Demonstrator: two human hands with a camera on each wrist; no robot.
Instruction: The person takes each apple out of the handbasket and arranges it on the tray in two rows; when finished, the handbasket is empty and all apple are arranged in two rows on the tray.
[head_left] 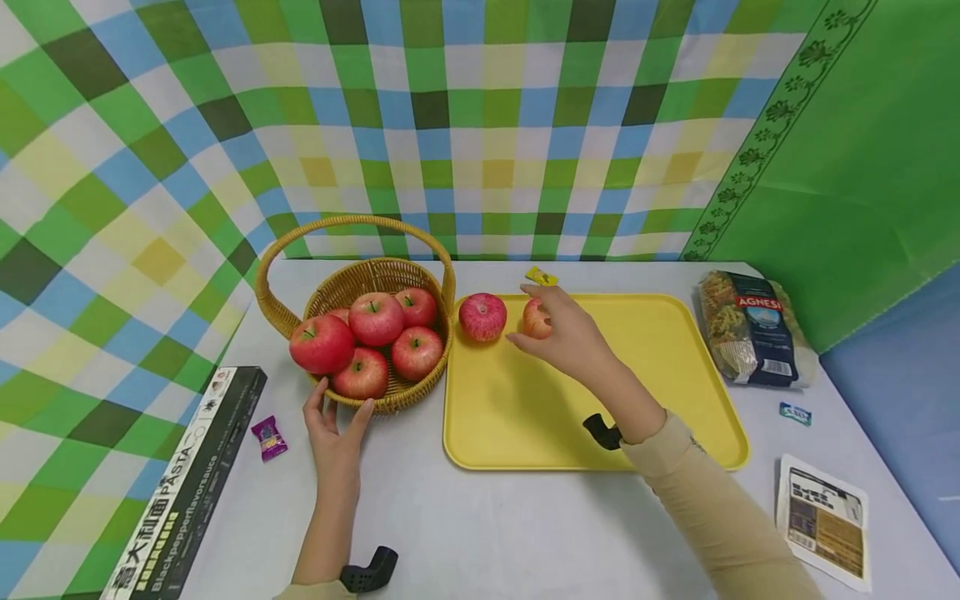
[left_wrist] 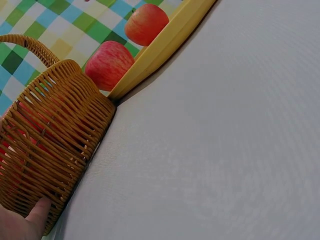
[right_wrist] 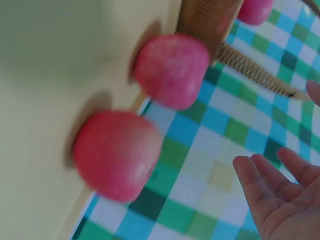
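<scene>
A wicker basket (head_left: 401, 402) with a hoop handle holds several red apples (head_left: 375, 318). My left hand (head_left: 341, 417) rests against its near wall with straight fingers; the thumb (left_wrist: 40, 210) touches the weave of the basket (left_wrist: 55, 135). To the right lies a yellow tray (head_left: 600, 400). Two apples sit at the tray's far left corner, one (head_left: 482, 317) free and one (head_left: 534, 319) half hidden behind my right hand (head_left: 551, 329). In the right wrist view that hand (right_wrist: 280, 200) is spread open, apart from the nearer apple (right_wrist: 117, 155).
On the left of the grey table lies a black pasta box (head_left: 187, 492) with a purple candy (head_left: 268, 437) beside it. A yellow candy (head_left: 540, 276) lies behind the tray. On the right are a bag of pasta (head_left: 752, 329), a small blue wrapper (head_left: 795, 413) and a flat packet (head_left: 825, 521).
</scene>
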